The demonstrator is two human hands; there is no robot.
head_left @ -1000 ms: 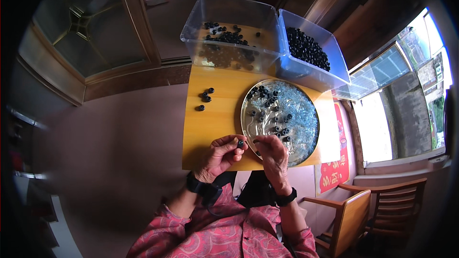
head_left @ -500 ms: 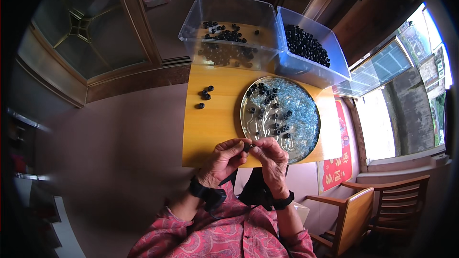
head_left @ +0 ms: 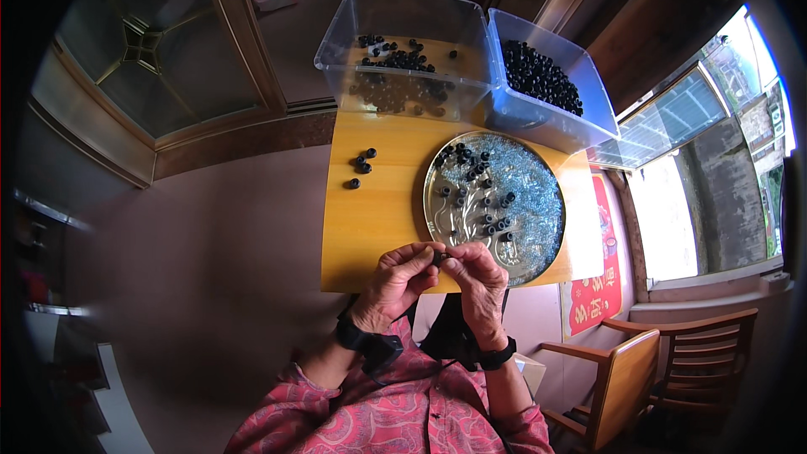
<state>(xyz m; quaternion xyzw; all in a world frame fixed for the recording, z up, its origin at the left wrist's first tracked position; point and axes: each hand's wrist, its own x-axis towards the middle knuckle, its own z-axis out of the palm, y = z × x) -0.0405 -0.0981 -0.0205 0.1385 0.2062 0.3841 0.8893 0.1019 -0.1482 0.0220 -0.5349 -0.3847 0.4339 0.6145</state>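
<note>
Close together over the table's near edge, my two hands meet at the fingertips. My left hand (head_left: 393,281) pinches a small black round fitting (head_left: 439,258). My right hand (head_left: 479,284) has its thumb and forefinger closed at the fitting's right side; whatever lies in that pinch is too small to make out. Just beyond them is a round shiny metal tray (head_left: 445,223). On its right half lies a heap of tiny clear bluish pieces (head_left: 531,202). Several black fittings (head_left: 489,220) are scattered over its left and middle.
Several more black fittings (head_left: 363,168) sit on the yellow table (head_left: 370,227), left of the tray. At the back stand a clear plastic bin (head_left: 336,88) with some fittings and a bluish bin (head_left: 546,126) holding many. Wooden chairs (head_left: 626,378) are at the lower right.
My hands keep nearly the same place. The fitting between the fingertips shows slightly more to the right; otherwise the view has barely shifted.
</note>
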